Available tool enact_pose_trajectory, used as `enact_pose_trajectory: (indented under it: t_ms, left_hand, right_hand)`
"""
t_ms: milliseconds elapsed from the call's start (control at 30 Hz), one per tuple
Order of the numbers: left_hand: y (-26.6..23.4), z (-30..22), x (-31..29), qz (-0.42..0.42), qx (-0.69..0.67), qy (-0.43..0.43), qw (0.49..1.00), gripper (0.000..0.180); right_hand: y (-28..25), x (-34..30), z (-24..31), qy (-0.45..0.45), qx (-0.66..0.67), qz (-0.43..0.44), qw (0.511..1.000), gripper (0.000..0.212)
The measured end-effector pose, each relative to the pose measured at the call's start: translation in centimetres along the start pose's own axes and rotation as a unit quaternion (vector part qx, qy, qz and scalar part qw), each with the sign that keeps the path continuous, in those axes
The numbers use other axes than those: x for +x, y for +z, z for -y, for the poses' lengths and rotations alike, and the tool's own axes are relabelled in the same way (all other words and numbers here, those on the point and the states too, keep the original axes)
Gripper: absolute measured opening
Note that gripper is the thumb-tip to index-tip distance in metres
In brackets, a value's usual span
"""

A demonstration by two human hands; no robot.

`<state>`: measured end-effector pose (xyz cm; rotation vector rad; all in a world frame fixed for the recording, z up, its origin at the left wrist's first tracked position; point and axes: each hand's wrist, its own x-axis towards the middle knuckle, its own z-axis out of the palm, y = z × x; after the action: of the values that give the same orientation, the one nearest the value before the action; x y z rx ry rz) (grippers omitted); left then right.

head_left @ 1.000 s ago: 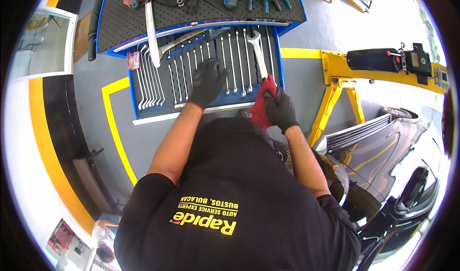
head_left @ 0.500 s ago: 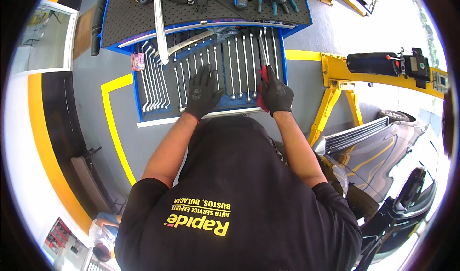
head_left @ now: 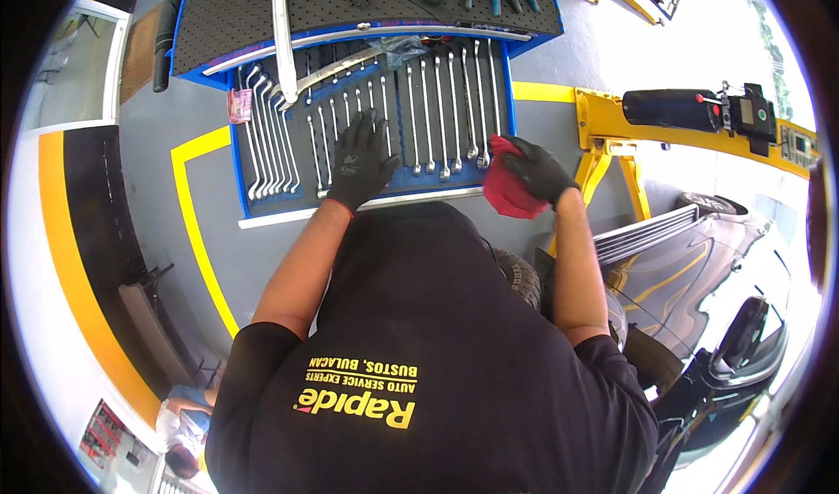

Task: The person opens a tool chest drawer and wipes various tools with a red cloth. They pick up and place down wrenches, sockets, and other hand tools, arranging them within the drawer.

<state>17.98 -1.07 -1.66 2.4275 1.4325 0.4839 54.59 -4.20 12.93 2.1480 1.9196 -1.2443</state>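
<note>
- Right hand (head_left: 539, 172): mine, fingers curled round red rag (head_left: 509, 184), drawn back to drawer's (head_left: 288, 218) right front corner.
- Big wrench (head_left: 469, 100): jutted from rag a second ago; now out of my grip, apparently lying among long wrenches (head_left: 426, 114) at drawer's right. Judgement: put away, leaving me rag only.
- My left hand (head_left: 362, 160): open, fingers spread over shorter wrenches (head_left: 315, 153), nothing visibly held; contact, cannot tell.

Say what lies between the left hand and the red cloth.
Near ends of several silver wrenches, side by side in the open drawer, between left hand and red cloth: head view.
</note>
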Motion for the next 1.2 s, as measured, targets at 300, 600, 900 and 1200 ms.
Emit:
enact_pose_trajectory:
  t_ms: [300,600,900,1200]
  left_hand:
    - [0.2,0.2,-0.1,-0.029,-0.017,0.014,0.999,0.075]
    - [-1.0,0.0,0.2,0.002,-0.023,0.017,1.000,0.077]
    - [-1.1,1.5,0.0,0.016,-0.047,0.020,0.999,0.070]
    - [-1.2,2.0,0.0,0.009,-0.076,0.015,0.997,0.075]
  right_hand:
    - [2.8,-1.6,-0.4,0.055,-0.041,-0.119,0.990,0.059]
    - [8.3,5.7,3.9,0.075,-0.122,-0.135,0.980,0.060]
    - [6.2,-2.1,9.5,-0.034,-0.055,-0.106,0.992,0.067]
    - [14.4,1.7,11.7,-0.067,-0.093,-0.105,0.988,0.070]
